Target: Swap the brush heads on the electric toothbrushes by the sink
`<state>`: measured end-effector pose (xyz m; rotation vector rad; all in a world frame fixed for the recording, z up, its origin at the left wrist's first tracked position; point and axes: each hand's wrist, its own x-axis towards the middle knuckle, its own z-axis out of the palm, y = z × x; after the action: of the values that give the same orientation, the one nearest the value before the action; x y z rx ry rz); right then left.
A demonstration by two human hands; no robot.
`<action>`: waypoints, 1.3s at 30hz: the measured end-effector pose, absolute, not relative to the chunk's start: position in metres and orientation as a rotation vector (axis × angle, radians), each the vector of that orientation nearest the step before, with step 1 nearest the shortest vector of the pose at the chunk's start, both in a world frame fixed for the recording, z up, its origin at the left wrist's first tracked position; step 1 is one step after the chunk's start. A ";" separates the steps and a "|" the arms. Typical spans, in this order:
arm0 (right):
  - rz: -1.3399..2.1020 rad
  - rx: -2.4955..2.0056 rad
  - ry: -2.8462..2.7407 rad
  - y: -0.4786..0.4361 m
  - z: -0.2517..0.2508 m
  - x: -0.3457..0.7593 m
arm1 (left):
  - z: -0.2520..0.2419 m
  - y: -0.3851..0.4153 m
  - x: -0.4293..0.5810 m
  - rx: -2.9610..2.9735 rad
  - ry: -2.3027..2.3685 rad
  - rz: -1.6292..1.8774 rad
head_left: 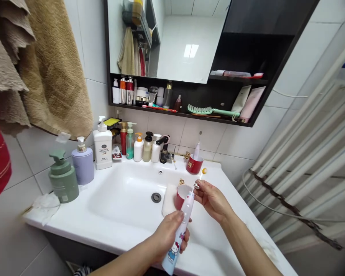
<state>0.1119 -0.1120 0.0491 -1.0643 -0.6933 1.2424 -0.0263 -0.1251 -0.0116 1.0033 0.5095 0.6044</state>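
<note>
My left hand is wrapped round the body of a white electric toothbrush with a cartoon cat print, held tilted over the front of the sink. At its top end, my right hand pinches the thin brush head, which points up and right. A red cup with a white inside stands just behind the toothbrush on the basin's right rim. Farther back, a second red cup holds another toothbrush.
The white sink has a drain and a black tap. Several pump bottles line the back and left rim. Towels hang at the upper left. A mirror cabinet with a green hairbrush is above. A radiator stands at the right.
</note>
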 end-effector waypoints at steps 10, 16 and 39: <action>1.182 -1.087 -0.875 -0.138 0.054 0.100 | -0.007 -0.154 -0.031 1.004 0.505 0.615; 1.126 -1.152 -0.978 -0.143 0.056 0.099 | -0.003 -0.158 -0.031 0.929 0.486 0.559; 1.261 -1.001 -1.011 -0.140 0.044 0.097 | 0.001 -0.152 -0.020 0.875 0.435 0.573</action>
<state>0.0969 -0.1397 0.0438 -1.0011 -1.0111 1.2606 -0.0198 -0.1525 0.0015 0.8745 0.4347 0.5727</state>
